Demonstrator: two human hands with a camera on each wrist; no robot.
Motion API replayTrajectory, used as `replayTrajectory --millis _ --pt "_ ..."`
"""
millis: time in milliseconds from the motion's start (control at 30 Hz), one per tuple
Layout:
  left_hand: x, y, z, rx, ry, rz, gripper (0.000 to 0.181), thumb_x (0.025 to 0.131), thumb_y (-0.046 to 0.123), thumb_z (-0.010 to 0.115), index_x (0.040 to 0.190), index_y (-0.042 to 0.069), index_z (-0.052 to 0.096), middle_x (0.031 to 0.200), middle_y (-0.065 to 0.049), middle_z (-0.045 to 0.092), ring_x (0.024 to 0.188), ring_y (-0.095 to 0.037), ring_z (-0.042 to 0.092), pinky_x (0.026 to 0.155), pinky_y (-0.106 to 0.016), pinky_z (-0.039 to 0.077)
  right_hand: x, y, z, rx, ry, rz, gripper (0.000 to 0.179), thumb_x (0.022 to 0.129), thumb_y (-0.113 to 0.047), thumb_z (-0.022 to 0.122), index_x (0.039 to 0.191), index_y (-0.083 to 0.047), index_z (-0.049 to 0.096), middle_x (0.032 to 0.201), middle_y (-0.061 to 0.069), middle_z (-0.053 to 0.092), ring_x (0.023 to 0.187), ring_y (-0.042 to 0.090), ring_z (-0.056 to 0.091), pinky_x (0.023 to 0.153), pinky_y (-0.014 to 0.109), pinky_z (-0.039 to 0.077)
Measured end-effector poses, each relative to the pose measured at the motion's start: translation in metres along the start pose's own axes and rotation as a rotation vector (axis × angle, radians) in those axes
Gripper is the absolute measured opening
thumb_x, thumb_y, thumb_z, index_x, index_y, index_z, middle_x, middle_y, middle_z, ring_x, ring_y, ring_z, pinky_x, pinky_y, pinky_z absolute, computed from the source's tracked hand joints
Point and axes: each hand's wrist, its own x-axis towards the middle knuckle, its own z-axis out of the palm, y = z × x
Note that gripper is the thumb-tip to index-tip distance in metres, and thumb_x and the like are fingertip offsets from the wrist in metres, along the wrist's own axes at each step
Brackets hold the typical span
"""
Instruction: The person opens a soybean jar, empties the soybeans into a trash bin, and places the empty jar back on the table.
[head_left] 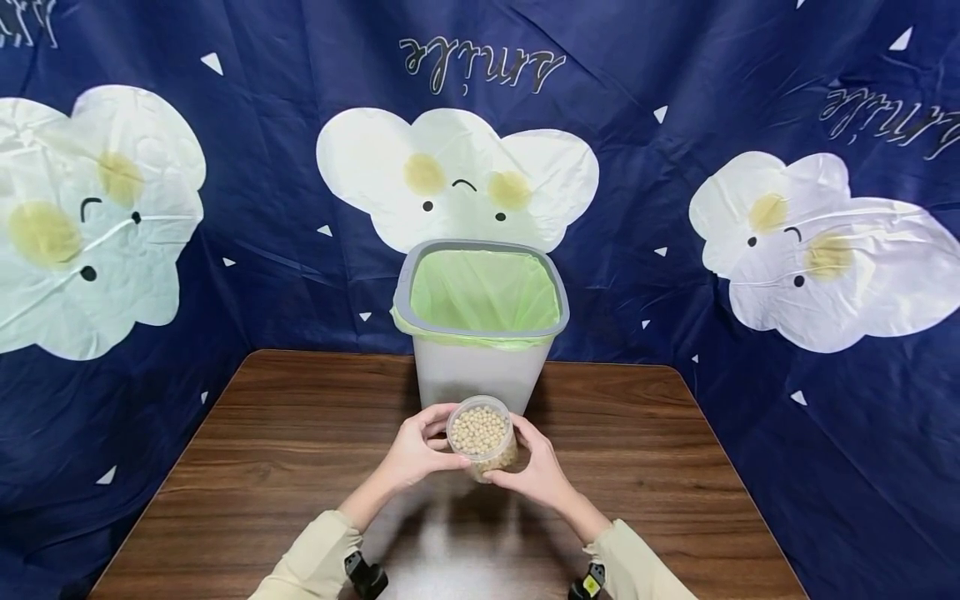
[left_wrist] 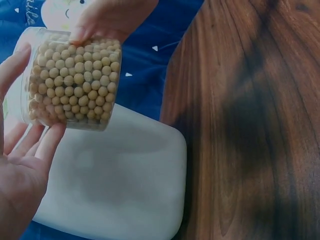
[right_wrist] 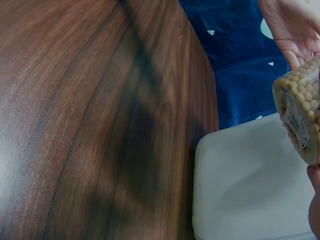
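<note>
A clear plastic jar (head_left: 480, 432) full of round beige beans, which look like soybeans, is held up in front of the bin. My left hand (head_left: 412, 450) grips its left side, thumb toward me. On the other side my right hand (head_left: 542, 467) grips the jar too. In the left wrist view the jar (left_wrist: 75, 80) is tilted, its beans packed against the wall. The right wrist view catches a printed label on the jar's base (right_wrist: 297, 122). Whether a clear lid covers the mouth, I cannot tell.
A light grey waste bin (head_left: 480, 367) with a grey rim and a green liner (head_left: 487, 292) stands at the back of the wooden table (head_left: 300, 467). A dark blue cloth (head_left: 637, 67) printed with clouds hangs behind and along both sides.
</note>
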Motion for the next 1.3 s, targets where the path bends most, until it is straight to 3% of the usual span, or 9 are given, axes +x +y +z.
replayTrajectory --millis 233,433,600,800,1033,1300 --pt "0.003 -0.005 0.002 0.021 0.006 -0.016 0.069 0.062 -0.005 0.079 0.123 -0.008 0.046 0.118 -0.026 0.053 0.101 -0.023 0.058 0.079 -0.029 0.052 0.000 0.002 0.000 -0.033 0.003 -0.002 0.075 0.060 -0.002 0.081 0.125 0.010 0.045 0.116 0.021 0.055 0.104 0.025 0.054 0.084 0.025 0.047" --pt "0.008 -0.007 0.000 0.025 -0.050 -0.041 0.075 0.062 -0.005 0.079 0.128 -0.006 0.043 0.121 -0.025 0.050 0.101 -0.028 0.055 0.079 -0.028 0.052 0.000 0.001 -0.001 -0.055 0.027 -0.005 0.072 0.057 -0.002 0.082 0.120 0.010 0.049 0.111 0.021 0.057 0.099 0.026 0.056 0.082 0.033 0.049" --pt "0.012 -0.006 -0.003 0.000 -0.111 -0.053 0.080 0.061 -0.006 0.079 0.131 -0.008 0.039 0.123 -0.027 0.048 0.099 -0.026 0.057 0.076 -0.031 0.053 0.003 -0.001 -0.003 -0.087 -0.002 -0.037 0.073 0.057 -0.003 0.081 0.120 0.011 0.049 0.109 0.021 0.057 0.097 0.030 0.056 0.081 0.031 0.049" --pt "0.015 -0.007 -0.004 -0.024 -0.118 -0.059 0.078 0.063 -0.006 0.077 0.131 -0.010 0.039 0.123 -0.030 0.047 0.096 -0.029 0.060 0.074 -0.031 0.053 0.003 0.000 -0.001 -0.088 -0.010 -0.007 0.074 0.060 -0.006 0.082 0.124 0.008 0.047 0.113 0.019 0.056 0.101 0.029 0.054 0.084 0.027 0.047" --pt "0.010 -0.007 -0.001 -0.002 -0.104 0.020 0.074 0.064 -0.007 0.076 0.129 -0.013 0.040 0.125 -0.031 0.045 0.095 -0.024 0.061 0.074 -0.033 0.053 0.002 -0.002 0.001 -0.131 0.027 -0.014 0.074 0.058 -0.008 0.082 0.123 0.007 0.049 0.110 0.017 0.058 0.098 0.025 0.056 0.082 0.027 0.048" --pt "0.009 -0.004 0.005 0.085 -0.033 0.078 0.072 0.065 -0.001 0.078 0.129 -0.005 0.045 0.127 -0.023 0.048 0.105 -0.021 0.054 0.081 -0.031 0.051 0.003 -0.004 0.000 -0.149 0.067 -0.005 0.071 0.058 -0.007 0.081 0.122 0.006 0.051 0.107 0.015 0.059 0.095 0.022 0.057 0.078 0.030 0.049"
